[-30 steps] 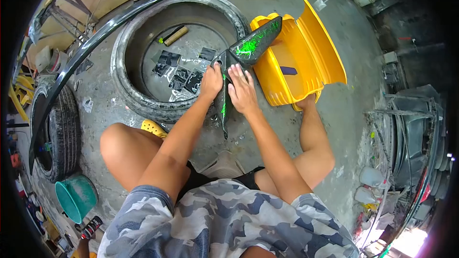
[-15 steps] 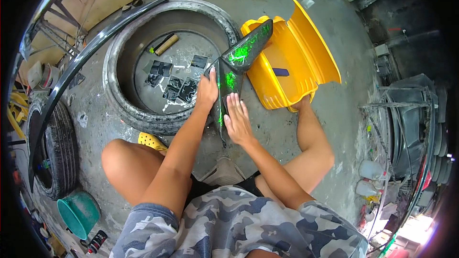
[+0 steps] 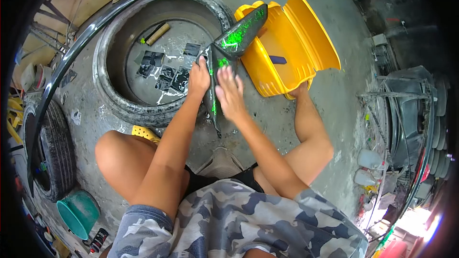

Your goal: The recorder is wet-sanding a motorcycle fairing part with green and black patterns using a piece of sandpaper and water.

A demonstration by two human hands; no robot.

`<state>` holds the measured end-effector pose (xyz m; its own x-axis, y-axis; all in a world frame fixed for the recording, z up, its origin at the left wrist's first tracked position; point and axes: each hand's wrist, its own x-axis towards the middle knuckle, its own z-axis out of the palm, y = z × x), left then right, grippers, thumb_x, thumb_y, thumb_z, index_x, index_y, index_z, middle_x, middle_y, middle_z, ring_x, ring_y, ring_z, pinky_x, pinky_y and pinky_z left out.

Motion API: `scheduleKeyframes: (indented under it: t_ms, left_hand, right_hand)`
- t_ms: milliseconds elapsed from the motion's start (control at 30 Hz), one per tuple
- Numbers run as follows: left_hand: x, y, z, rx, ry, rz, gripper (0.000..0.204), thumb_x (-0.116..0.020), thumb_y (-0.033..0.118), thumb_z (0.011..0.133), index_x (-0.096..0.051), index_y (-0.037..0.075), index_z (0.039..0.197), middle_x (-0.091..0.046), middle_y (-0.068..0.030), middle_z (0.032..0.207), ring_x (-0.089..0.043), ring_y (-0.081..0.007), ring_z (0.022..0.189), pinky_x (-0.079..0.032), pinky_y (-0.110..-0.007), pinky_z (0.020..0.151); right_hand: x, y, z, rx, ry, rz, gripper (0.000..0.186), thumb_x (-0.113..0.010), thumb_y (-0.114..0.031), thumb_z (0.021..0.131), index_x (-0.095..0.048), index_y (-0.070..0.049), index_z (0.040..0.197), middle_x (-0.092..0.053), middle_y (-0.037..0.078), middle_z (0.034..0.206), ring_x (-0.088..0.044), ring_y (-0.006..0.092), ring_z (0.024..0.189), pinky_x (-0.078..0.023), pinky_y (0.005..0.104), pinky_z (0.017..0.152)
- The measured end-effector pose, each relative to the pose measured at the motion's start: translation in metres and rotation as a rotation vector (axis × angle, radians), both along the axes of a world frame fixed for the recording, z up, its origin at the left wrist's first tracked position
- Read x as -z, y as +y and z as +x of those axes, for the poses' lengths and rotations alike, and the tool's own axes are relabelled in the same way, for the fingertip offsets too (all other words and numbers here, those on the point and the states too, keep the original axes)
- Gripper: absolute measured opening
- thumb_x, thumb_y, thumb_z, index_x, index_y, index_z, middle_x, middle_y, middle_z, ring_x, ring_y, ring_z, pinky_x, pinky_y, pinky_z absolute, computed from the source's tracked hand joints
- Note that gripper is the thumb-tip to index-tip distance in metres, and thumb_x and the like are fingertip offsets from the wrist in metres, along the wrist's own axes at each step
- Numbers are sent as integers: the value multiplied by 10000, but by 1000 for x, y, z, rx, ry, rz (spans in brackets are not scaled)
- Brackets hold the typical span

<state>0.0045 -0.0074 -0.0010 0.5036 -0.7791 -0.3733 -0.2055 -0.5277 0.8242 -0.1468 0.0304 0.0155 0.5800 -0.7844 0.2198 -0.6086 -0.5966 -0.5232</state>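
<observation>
My left hand (image 3: 198, 79) grips a glossy black angled panel (image 3: 244, 25) with bright green patches, near where its two arms join. My right hand (image 3: 229, 93), slightly blurred, has its fingers stretched out over the lower arm of the panel. Behind the panel a large tyre (image 3: 107, 83) lies flat as a basin, holding wet black squares (image 3: 152, 59) and a tan roll (image 3: 158, 34). The panel's upper arm reaches over a yellow plastic bin (image 3: 260, 81) with a dark blue bar (image 3: 277, 60) inside.
An upright tyre (image 3: 57, 153), a long curved black strip (image 3: 81, 45) and a teal bucket (image 3: 79, 212) are at the left. My bent legs flank the work, with a yellow clog (image 3: 146, 132) showing. Metal frames (image 3: 401, 119) and translucent jugs (image 3: 370, 159) line the right.
My right hand moved down along the panel, then back up toward the junction, now blurred. My left hand stays gripping. The whole view shifted slightly.
</observation>
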Motion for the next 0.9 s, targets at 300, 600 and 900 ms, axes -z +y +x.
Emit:
scheduleKeyframes:
  t_ms: [300,600,900]
  left_hand:
    - [-7,2,-2,-29,28,0,701,-264,509,980,-502,-91,1254,-536,-355,1223,-494,-466,1196,-377,-497,1008]
    - [-16,-2,-5,-16,22,76,654,-295,502,977,-511,-46,1262,-559,-328,1213,-525,-469,1158,-404,-512,986]
    - [-21,4,-5,-22,76,70,696,-280,499,969,-519,-98,1235,-533,-357,1227,-483,-484,1197,-360,-495,1030]
  right_hand:
    - [-3,6,-8,-45,-51,144,540,-345,-281,1010,-271,-72,1503,-272,113,1559,-209,232,1461,-67,448,1155]
    - [-16,37,-21,-90,32,168,609,-486,-281,944,-313,-78,1491,-246,130,1568,-215,245,1462,-73,467,1149]
    - [-26,90,-23,-58,102,172,673,-465,-323,963,-214,-10,1504,-220,192,1562,-201,297,1459,-116,472,1150]
